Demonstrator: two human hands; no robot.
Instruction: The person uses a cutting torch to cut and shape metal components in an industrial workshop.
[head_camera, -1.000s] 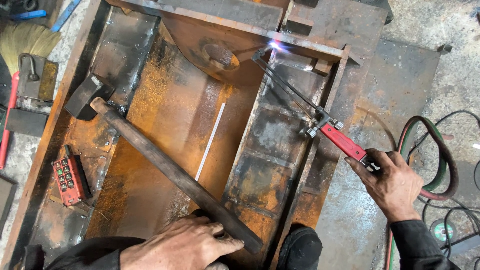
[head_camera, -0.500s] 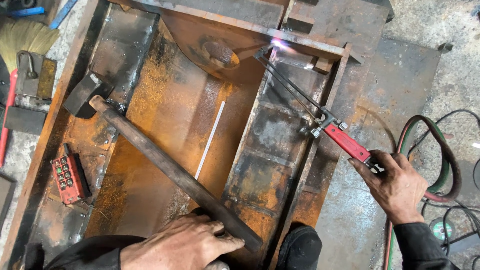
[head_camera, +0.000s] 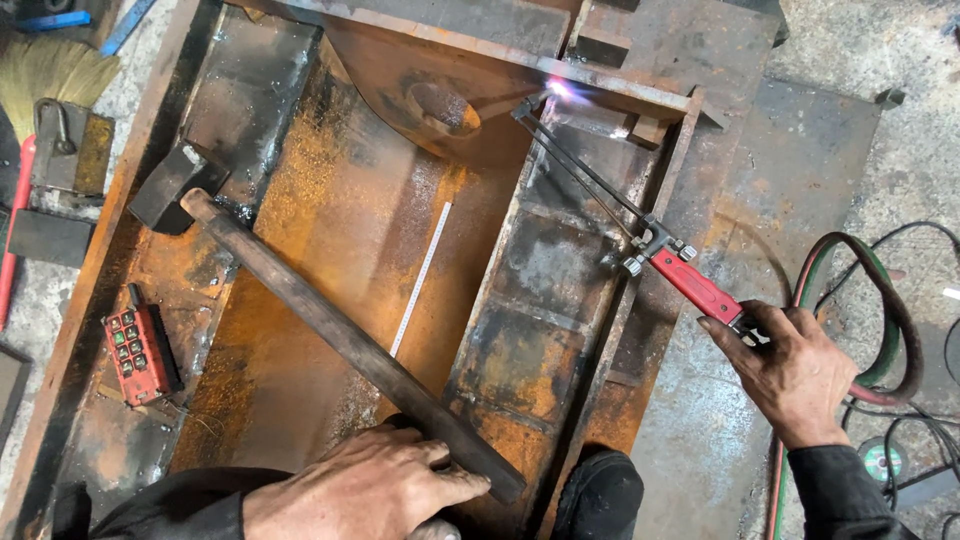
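My right hand (head_camera: 795, 370) grips the red handle of a cutting torch (head_camera: 690, 282). Its long twin tubes reach up and left to the lit tip (head_camera: 553, 92), where a bright flame touches the top rail of a rusty steel frame (head_camera: 380, 260). My left hand (head_camera: 365, 490) rests at the bottom centre, fingers curled over the near end of a long sledgehammer handle (head_camera: 345, 340). The hammer's dark head (head_camera: 168, 188) lies at the upper left on the steel plate.
A red push-button pendant control (head_camera: 140, 352) lies at the left on the plate. A steel ruler (head_camera: 422, 275) lies in the middle. Green and red hoses (head_camera: 880, 300) loop at the right. A broom (head_camera: 45, 75) is at the upper left; my black shoe (head_camera: 598, 495) is at the bottom.
The torch tip and flame have stayed at the top rail; my right hand has drifted slightly. My left hand has not moved on the handle.
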